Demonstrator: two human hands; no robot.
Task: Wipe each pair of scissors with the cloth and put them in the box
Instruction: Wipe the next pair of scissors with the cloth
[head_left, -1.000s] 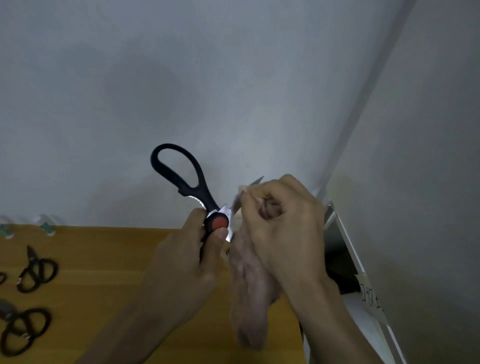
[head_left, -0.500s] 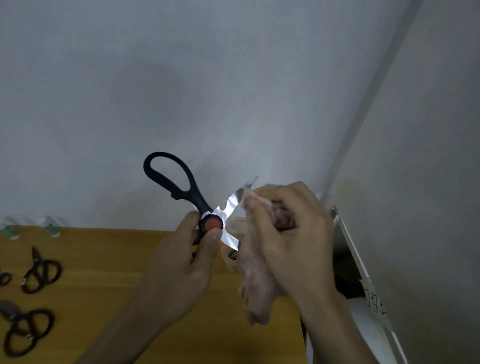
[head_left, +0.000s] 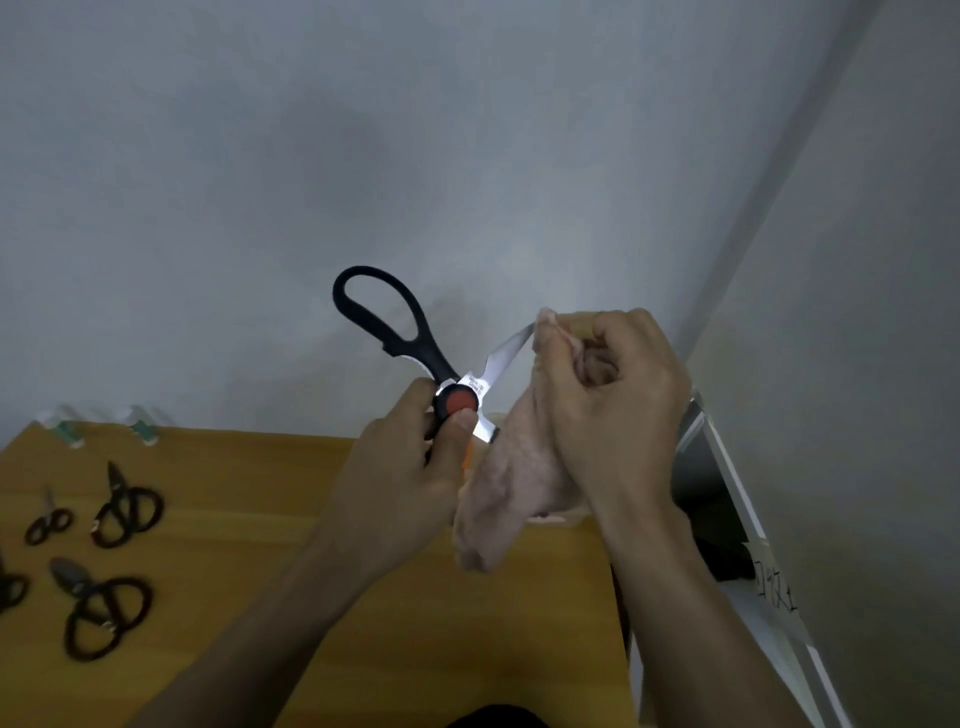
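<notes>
Held up before the wall are black-handled scissors (head_left: 395, 332) with a red pivot button, blades spread apart. My left hand (head_left: 402, 467) grips them at the pivot, thumb on the red button. My right hand (head_left: 615, 410) holds a pale pink cloth (head_left: 501, 499) bunched around the tip of the upper blade; the cloth hangs down below my fist. The lower blade disappears behind the cloth. A white box (head_left: 727, 525) with a dark inside stands at the table's right edge, partly hidden by my right forearm.
Several black scissors lie at the left of the wooden table (head_left: 249, 561): a pair (head_left: 127, 512), a small pair (head_left: 48, 525) and a larger pair (head_left: 98, 608). Two small white objects (head_left: 98, 421) sit at the far edge. Grey walls meet in a corner at right.
My right hand with the cloth has slid out along the upper blade to its tip, baring more steel. The scissors' handle has tilted slightly.
</notes>
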